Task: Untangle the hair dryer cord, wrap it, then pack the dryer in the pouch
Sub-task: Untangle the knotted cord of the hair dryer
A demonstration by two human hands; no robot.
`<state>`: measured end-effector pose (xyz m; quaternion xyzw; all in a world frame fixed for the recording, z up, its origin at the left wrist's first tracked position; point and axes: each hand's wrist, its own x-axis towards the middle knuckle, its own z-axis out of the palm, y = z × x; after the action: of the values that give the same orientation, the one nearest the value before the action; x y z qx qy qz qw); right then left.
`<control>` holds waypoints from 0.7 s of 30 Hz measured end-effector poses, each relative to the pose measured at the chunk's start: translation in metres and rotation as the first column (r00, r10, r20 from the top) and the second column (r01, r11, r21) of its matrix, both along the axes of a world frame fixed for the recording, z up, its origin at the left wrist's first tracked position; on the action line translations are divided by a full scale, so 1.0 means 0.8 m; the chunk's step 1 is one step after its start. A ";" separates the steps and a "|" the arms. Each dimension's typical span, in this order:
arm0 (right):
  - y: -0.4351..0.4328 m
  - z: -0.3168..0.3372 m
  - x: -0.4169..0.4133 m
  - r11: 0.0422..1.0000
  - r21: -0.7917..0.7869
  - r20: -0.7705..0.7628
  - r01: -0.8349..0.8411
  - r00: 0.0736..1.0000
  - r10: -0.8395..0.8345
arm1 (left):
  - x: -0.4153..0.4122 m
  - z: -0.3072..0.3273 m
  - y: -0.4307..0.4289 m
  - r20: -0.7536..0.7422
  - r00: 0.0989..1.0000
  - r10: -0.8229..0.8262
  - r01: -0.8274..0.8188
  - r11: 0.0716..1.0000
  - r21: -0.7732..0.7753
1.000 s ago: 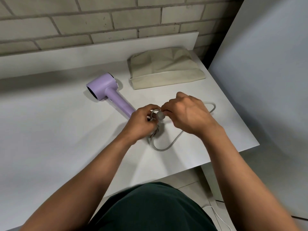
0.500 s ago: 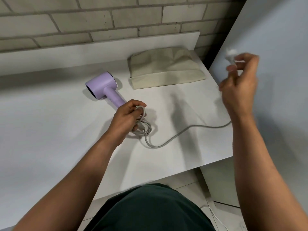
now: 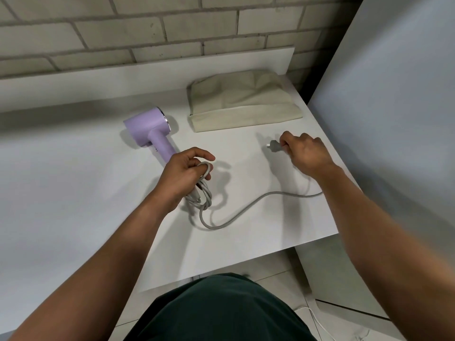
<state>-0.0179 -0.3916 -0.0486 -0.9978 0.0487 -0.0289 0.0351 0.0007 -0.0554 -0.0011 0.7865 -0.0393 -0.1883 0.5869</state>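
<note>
A lilac hair dryer (image 3: pixel 149 127) lies on the white table (image 3: pixel 73 193), its handle pointing toward me. My left hand (image 3: pixel 186 173) grips the lower end of the handle together with a knotted bundle of the grey cord (image 3: pixel 204 190). From that knot the cord (image 3: pixel 246 210) runs loose across the table to the right and up under my right wrist. My right hand (image 3: pixel 304 153) pinches the grey plug (image 3: pixel 274 145) just above the table. A beige fabric pouch (image 3: pixel 242 100) lies flat behind both hands.
A brick wall and a low white ledge (image 3: pixel 147 77) bound the table at the back. A tall pale panel (image 3: pixel 394 119) stands close on the right. The table's front edge is near my body; a thin white cable (image 3: pixel 317 318) lies on the floor.
My right hand pulled the plug out of the tangle, swung it up and to the right, then brought it down near the table. The cord now trails loose. My left hand stayed on the knot.
</note>
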 end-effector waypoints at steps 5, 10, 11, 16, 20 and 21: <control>-0.004 -0.017 0.010 0.996 -0.082 -0.067 -0.040 0.997 0.034 | 0.000 0.002 0.003 -0.024 0.999 -0.040 0.041 0.999 0.025; 0.039 0.012 -0.028 0.995 0.091 0.100 0.030 0.994 -0.039 | 0.005 -0.001 0.005 -0.054 0.999 -0.005 0.005 1.000 -0.005; 0.055 0.017 -0.044 0.976 0.216 0.035 0.014 0.999 -0.022 | 0.007 -0.002 0.005 -0.064 0.998 0.006 -0.007 1.000 -0.008; 0.105 0.009 -0.103 0.918 0.396 -0.446 0.004 0.875 0.189 | 0.014 -0.002 -0.003 -0.110 0.993 0.035 -0.036 0.999 -0.004; 0.113 0.012 -0.105 0.938 0.307 -0.453 -0.163 0.842 0.294 | 0.018 0.006 -0.009 -0.165 0.986 0.006 -0.010 1.000 -0.023; 0.115 0.016 -0.107 0.930 0.305 -0.443 -0.204 0.834 0.328 | 0.019 0.008 -0.010 -0.177 0.984 0.002 -0.007 1.000 -0.028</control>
<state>-0.1033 -0.2997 -0.0355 -0.9574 -0.0811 0.2342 0.1481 0.0160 -0.0634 0.0049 0.7583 0.0124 -0.2555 0.5996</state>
